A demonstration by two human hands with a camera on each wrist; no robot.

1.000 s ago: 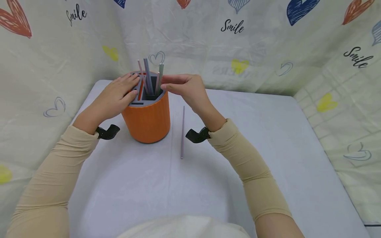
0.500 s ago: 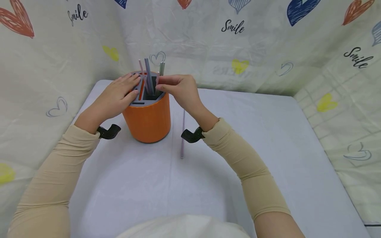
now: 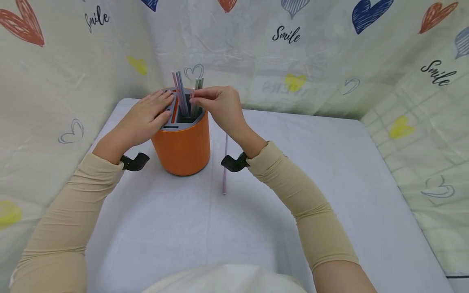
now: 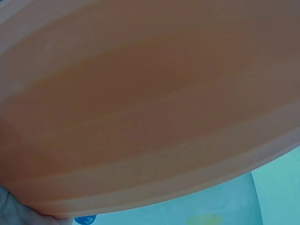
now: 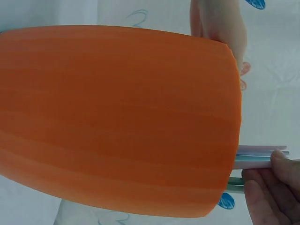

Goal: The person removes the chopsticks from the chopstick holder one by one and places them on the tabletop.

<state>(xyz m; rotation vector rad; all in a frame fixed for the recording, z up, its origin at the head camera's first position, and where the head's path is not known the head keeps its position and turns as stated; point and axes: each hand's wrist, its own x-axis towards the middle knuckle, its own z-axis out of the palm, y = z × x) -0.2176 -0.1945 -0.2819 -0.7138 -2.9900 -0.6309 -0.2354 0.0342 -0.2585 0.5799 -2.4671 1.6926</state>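
An orange cylindrical desk organizer (image 3: 181, 150) with a grey slotted top stands at the back left of the table. My left hand (image 3: 141, 118) lies over the left side of its top, fingers spread along the rim. Several thin sticks, among them pink, blue and green ones, stand in its large dark compartment. My right hand (image 3: 220, 103) is over the right rim, thumb and fingertips pinching a pale pink stick (image 5: 253, 164) that reaches down into the organizer. In the left wrist view the organizer's wall (image 4: 150, 103) fills most of the picture, with part of the hand at the lower left.
A thin pale purple stick (image 3: 224, 179) lies on the white-covered table (image 3: 176, 232), right of the organizer and partly under the right wrist's camera mount (image 3: 234, 162). A heart-printed curtain (image 3: 249, 53) hangs close behind the table and along both sides.
My right hand has moved left across the compartment with the pink stick, nearer the blue sticks. The left hand stays on the organizer's top, and the organizer has not moved.
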